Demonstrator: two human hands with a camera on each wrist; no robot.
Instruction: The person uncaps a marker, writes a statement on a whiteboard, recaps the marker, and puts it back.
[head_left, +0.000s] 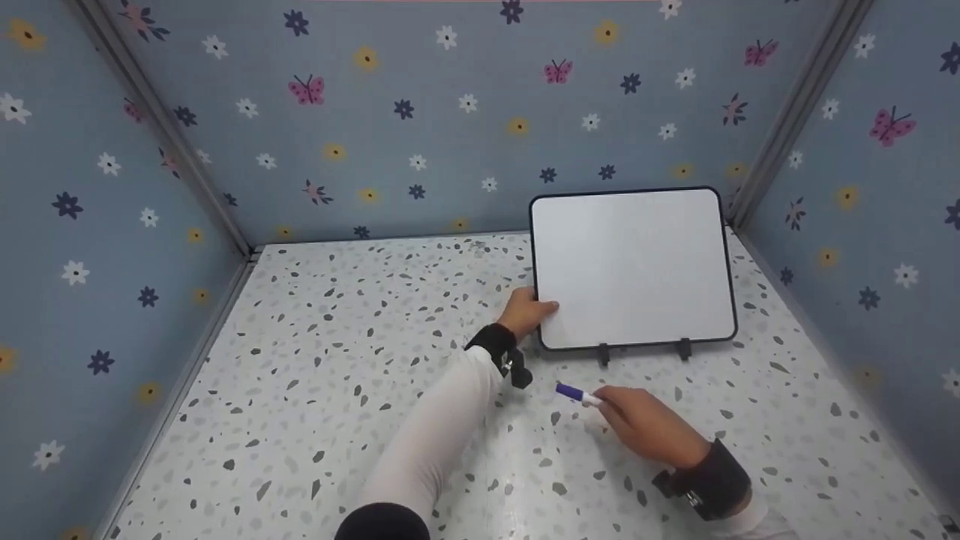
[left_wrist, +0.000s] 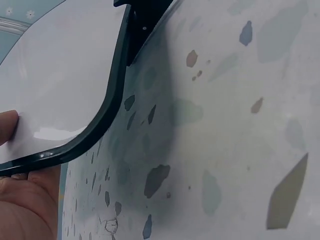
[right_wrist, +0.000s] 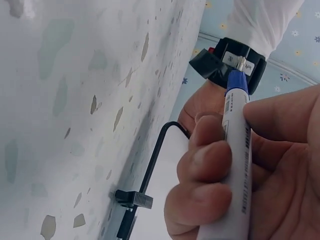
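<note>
A marker [head_left: 577,394] sits in the right hand [head_left: 651,429], its white barrel pinched between the curled fingers [right_wrist: 205,162] on one side and the thumb on the other. Its blue cap [right_wrist: 237,80] sticks out beyond the fingertips and, in the head view, points toward the left wrist. The marker is held in front of the whiteboard [head_left: 634,270], apart from its lower edge.

The left hand [head_left: 523,313] grips that board by its left side, near the bottom corner: the thumb lies flat on the white face while the other fingers go behind the black frame [left_wrist: 114,85], so the edge is caught between them. No marks can be made out on the face. Two dark feet [head_left: 604,355] clip onto the lower edge and hold the board up on the surface [head_left: 337,337], toward its back right part.

The surface is pale, speckled with grey chips of many sizes, and has a soft gleam near the person. Around it rise light blue walls [head_left: 442,82] printed with white, yellow and dark blue flowers and pink butterflies, with grey strips [head_left: 165,135] running up the corners. Each wrist wears a black band [head_left: 712,480], and white sleeves [head_left: 442,431] cover the forearms
</note>
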